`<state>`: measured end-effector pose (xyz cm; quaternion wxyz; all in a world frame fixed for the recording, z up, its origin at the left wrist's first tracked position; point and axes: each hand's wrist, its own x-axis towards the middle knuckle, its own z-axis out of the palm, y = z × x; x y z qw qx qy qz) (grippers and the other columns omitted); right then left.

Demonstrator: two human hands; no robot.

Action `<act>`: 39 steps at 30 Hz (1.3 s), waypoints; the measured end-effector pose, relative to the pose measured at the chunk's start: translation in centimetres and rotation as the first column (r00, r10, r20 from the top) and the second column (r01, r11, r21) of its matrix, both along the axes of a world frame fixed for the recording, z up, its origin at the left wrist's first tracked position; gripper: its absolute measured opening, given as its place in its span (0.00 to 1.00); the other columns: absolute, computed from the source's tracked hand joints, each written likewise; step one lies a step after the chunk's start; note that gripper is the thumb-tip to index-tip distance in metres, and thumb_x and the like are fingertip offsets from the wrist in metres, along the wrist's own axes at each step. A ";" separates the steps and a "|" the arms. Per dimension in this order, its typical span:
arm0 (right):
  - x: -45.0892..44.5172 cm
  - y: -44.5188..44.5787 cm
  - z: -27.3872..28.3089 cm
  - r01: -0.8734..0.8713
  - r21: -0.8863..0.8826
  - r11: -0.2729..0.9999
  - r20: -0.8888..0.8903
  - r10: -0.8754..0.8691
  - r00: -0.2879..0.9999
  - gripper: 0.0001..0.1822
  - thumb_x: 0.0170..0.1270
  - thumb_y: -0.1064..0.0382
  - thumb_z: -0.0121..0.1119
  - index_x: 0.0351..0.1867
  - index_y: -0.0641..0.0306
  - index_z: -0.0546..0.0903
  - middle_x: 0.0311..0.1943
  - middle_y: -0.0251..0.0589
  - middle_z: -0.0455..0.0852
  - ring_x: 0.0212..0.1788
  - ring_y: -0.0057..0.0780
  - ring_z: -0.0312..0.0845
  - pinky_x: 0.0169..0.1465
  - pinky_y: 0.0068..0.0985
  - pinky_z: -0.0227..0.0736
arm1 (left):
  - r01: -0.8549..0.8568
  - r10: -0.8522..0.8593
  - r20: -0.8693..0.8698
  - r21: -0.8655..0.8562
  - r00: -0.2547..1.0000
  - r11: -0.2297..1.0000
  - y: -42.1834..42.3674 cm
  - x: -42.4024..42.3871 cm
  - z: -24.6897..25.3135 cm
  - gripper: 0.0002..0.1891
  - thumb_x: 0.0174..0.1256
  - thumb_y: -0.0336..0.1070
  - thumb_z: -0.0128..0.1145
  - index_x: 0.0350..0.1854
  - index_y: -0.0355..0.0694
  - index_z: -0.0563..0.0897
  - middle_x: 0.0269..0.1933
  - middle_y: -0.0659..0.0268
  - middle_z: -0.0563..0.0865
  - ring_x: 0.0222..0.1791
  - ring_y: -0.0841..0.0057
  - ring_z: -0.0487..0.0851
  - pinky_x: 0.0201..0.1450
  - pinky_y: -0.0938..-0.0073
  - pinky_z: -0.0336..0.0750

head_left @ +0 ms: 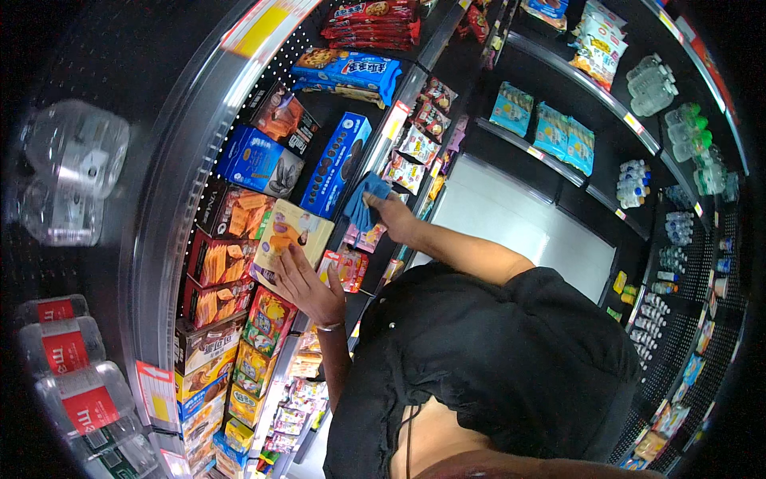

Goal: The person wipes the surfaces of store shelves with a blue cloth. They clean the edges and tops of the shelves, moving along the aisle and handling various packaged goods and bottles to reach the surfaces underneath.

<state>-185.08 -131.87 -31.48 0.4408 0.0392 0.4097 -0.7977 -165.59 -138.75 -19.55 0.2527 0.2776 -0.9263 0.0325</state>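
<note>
My left hand point(311, 290) lies with its palm and fingers against the front of a cream-coloured biscuit box point(291, 243), its thumb sticking out freely to the side. A bracelet circles that wrist. Bunched in my right hand point(392, 214) is a blue cloth point(362, 207), at the front edge of the shelf. Just beyond the cloth stands a long blue cookie box point(337, 164). A pink snack pack point(370, 238) shows partly below the cloth. Red biscuit boxes point(222, 262) stand beside the cream box, towards the shelf's back panel.
Blue cookie bags point(350, 73) and red packs point(374, 24) sit farther along the shelf. Small snack bags point(413, 146) fill the tier below. Shrink-wrapped bottles point(72, 173) stand at the far left. Across the aisle, another shelf holds light-blue packs point(565, 135).
</note>
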 end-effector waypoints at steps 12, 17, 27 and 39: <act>-17.2 0.3 0.8 0.094 0.100 0.991 -0.123 -0.082 0.989 0.12 0.69 0.57 0.59 0.47 0.61 0.77 0.38 0.36 0.85 0.37 0.29 0.84 0.43 0.31 0.82 | -0.174 0.170 -0.035 -0.142 0.985 0.975 -0.2 -3.6 -2.5 0.32 0.60 0.48 0.63 0.62 0.33 0.71 0.63 0.50 0.74 0.64 0.50 0.71 0.67 0.46 0.61; -21.5 0.6 1.5 0.146 0.021 0.989 -0.136 -0.142 0.980 0.14 0.68 0.58 0.61 0.50 0.60 0.76 0.40 0.36 0.85 0.38 0.30 0.84 0.42 0.29 0.81 | -0.211 0.201 -0.077 -0.158 0.977 0.965 -0.5 -3.4 -3.8 0.31 0.58 0.43 0.64 0.62 0.37 0.70 0.62 0.52 0.74 0.61 0.52 0.72 0.64 0.48 0.63; -31.0 1.1 0.9 0.125 0.041 0.991 -0.218 -0.113 0.969 0.11 0.67 0.57 0.62 0.45 0.57 0.78 0.34 0.35 0.85 0.31 0.29 0.83 0.34 0.25 0.78 | -0.274 0.265 -0.072 -0.157 0.961 0.949 0.1 -4.0 -3.4 0.28 0.59 0.45 0.64 0.60 0.37 0.73 0.60 0.55 0.77 0.60 0.54 0.75 0.60 0.52 0.66; -20.4 1.1 1.4 0.056 -0.013 0.998 -0.111 -0.057 0.992 0.21 0.63 0.58 0.67 0.54 0.62 0.74 0.43 0.40 0.84 0.40 0.35 0.83 0.45 0.37 0.81 | -0.277 0.265 -0.108 -0.113 0.958 0.954 0.1 -4.2 -3.3 0.32 0.49 0.37 0.69 0.59 0.37 0.73 0.59 0.55 0.77 0.59 0.56 0.75 0.61 0.52 0.65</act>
